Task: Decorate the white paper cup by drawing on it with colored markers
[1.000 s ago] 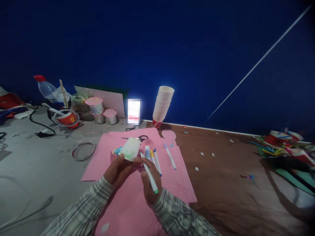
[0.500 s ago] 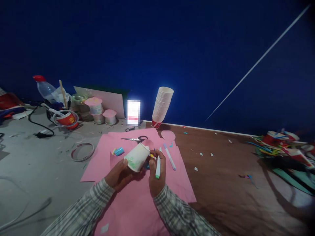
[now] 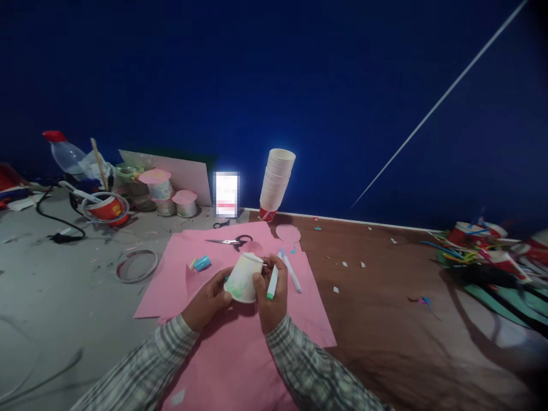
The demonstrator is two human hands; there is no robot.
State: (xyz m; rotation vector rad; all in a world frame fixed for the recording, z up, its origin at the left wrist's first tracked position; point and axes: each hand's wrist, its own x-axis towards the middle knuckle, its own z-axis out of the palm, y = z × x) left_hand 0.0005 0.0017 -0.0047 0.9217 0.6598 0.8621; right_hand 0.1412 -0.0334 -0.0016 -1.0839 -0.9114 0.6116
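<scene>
A white paper cup with green and faint yellow scribbles is between my hands, its wide rim toward me. My left hand grips the cup by the lower left of its rim. With its thumb on the cup's right side, my right hand also holds a white marker with a green end between its fingers. Pink paper sheets lie underneath. Just right of my right hand is another white marker. Scissors and a blue tube-like piece rest on the pink paper beyond the cup.
A tall stack of paper cups leans near the blue wall. A pink paper disc lies before it. To the left are a tape roll, pink-topped cups and a red cup. Paper scraps dot the brown tabletop.
The cup has turned more upright, its narrow end swinging away from me. My right thumb now presses its side, while my left hand has shifted along the rim. The view moved slightly right.
</scene>
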